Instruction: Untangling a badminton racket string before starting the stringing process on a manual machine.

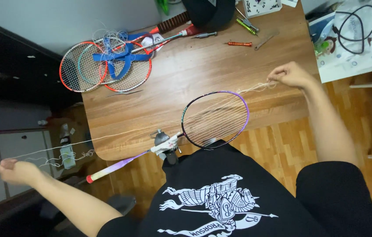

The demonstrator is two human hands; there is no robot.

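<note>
Torso: black shirt with a white print (216, 206) fills the lower frame, closest to the camera, pressed near the table edge.
Racket in work: black and purple racket (215, 119) lies at the near edge of the wooden table (194, 74), head on the wood, handle (115, 166) projecting past the edge to the left. Only part of the stringing is in place.
Left hand (16, 171): closed into a fist on the white string (85, 142), arm stretched far left.
Right hand (290, 75): fingers pinched on the string bundle just past the frame tip.
Step, as judged: slack is being drawn through the frame, both ends under pull.
Next move calls for: even tension and a steady frame, so the strands do not cross.
Surroundings: three strung rackets (105, 66) stacked at the far left; an orange-handled tool (239, 44) lies well apart.
</note>
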